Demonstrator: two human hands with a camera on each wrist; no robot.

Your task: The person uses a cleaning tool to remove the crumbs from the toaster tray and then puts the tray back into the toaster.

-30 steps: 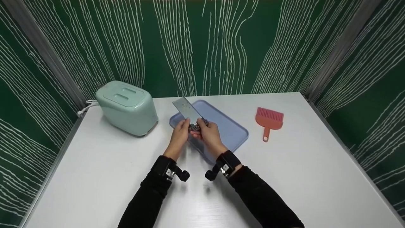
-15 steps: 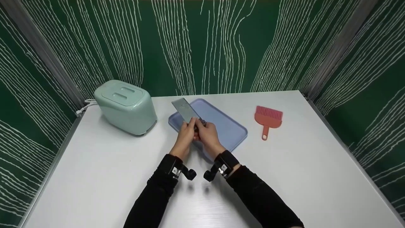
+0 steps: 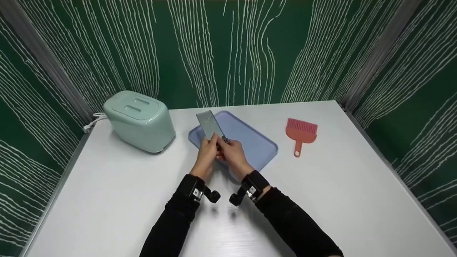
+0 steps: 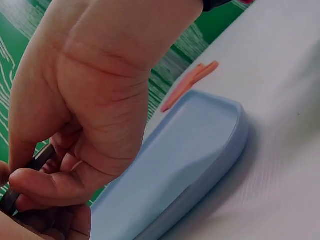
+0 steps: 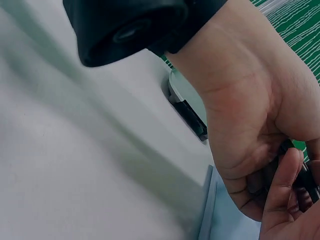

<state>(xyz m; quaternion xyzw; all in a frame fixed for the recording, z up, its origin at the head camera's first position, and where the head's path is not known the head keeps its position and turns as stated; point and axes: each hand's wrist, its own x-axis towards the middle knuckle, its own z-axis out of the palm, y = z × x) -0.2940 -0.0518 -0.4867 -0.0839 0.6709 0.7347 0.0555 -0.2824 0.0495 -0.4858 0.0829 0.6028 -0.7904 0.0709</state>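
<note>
Both hands meet over the light-blue tray (image 3: 250, 142), around the near end of what looks like a toaster crumb tray (image 3: 208, 123). It is a thin, flat silver-grey metal plate with a few faint specks, tilted toward the back left. The left hand (image 3: 206, 155) pinches its near end, thumb on top. Beside it the right hand (image 3: 234, 155) grips the right side of that end, fingers curled. In the left wrist view a dark piece (image 4: 42, 157) shows between the right hand's curled fingers. Most of the near end is hidden by the fingers.
A mint-green toaster (image 3: 142, 121) stands at the back left, its white plug (image 3: 87, 127) beside it. In the right wrist view a dark opening (image 5: 189, 120) shows low on its side. A red-orange dustpan with a pink brush (image 3: 301, 134) lies right of the blue tray.
The left hand has moved right, its thumb now close against the right thumb, covering the dark pieces seen earlier. The metal plate has swung slightly, its far end now pointing more straight ahead.
</note>
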